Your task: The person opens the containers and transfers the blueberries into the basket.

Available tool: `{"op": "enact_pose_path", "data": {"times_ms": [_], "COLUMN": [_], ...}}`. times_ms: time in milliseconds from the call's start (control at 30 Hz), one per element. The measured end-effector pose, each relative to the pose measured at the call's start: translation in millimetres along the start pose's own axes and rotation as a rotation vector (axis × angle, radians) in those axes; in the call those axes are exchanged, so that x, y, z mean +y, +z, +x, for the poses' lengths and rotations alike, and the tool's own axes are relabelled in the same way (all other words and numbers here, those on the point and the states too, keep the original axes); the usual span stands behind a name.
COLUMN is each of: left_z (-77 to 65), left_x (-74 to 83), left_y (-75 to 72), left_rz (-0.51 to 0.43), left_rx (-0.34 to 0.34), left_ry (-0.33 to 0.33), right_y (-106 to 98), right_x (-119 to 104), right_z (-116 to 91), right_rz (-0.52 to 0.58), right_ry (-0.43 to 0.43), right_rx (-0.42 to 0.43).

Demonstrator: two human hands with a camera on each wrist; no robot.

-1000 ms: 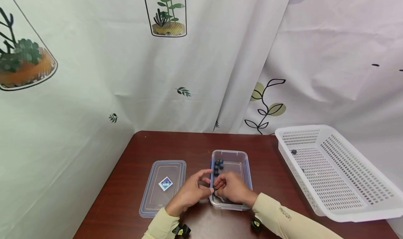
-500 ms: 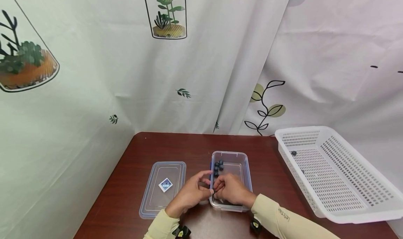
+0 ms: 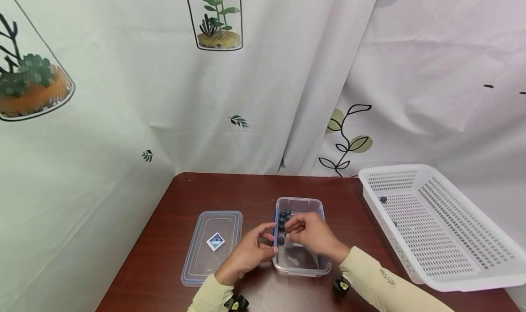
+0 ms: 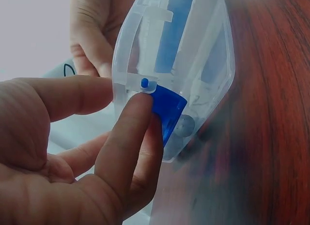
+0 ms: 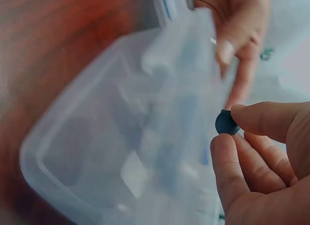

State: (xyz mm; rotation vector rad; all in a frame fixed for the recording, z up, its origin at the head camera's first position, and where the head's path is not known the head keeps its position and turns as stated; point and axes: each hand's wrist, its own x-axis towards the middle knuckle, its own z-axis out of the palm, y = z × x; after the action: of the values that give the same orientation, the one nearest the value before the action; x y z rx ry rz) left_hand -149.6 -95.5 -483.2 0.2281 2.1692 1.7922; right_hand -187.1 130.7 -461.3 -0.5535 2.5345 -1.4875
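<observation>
A clear plastic food container (image 3: 302, 272) stands on the table, several blueberries (image 3: 281, 220) lined along its left side. One more blueberry (image 3: 281, 241) lies nearer me by the left wall. My left hand (image 3: 248, 252) holds the container's left side; in the left wrist view its fingers press the blue latch (image 4: 167, 106) and the thumb lies against the rim. Over the container, my right hand (image 3: 314, 233) pinches a single blueberry (image 5: 226, 123) between thumb and fingertip, as the right wrist view shows. Its fingers hide part of the container's inside.
A clear lid (image 3: 201, 257) with a blue rim and a diamond label lies left of the container. At the right, a white perforated basket (image 3: 415, 261) holds a dark blueberry (image 3: 383, 199) near its left wall. A printed curtain (image 3: 263, 97) hangs behind the table.
My right hand has moved up and right from the container's near left corner. The blueberry by the near left wall now shows. My left hand has stayed in place.
</observation>
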Motion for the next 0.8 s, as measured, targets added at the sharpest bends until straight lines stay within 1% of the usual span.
{"op": "enact_pose_path", "data": {"times_ms": [167,233,333,500,800], "left_z": [0.3,0.6,0.9,0.8,0.5], "left_x": [1.1,1.0,0.5,0.2,0.2], "left_y": [-0.6,-0.8,-0.7,0.0,-0.2], "left_rz": [0.023,0.026,0.028,0.017,0.001], "left_rx": [0.008,0.008,0.006,0.002,-0.005], "left_ry": [-0.001,0.000,0.003,0.001,0.004], "right_y": [-25,-36,-54,-88,-147], "right_x": [-5,-6,-7,-6,1], "right_z": [-1,-2,-3,-7,-27], "right_rz": [0.004,0.014,0.030,0.036,-0.040], "right_ry": [0.043,0.045,0.049,0.082,0.120], "right_rx": [0.089,0.125,0.171,0.235,0.316]}}
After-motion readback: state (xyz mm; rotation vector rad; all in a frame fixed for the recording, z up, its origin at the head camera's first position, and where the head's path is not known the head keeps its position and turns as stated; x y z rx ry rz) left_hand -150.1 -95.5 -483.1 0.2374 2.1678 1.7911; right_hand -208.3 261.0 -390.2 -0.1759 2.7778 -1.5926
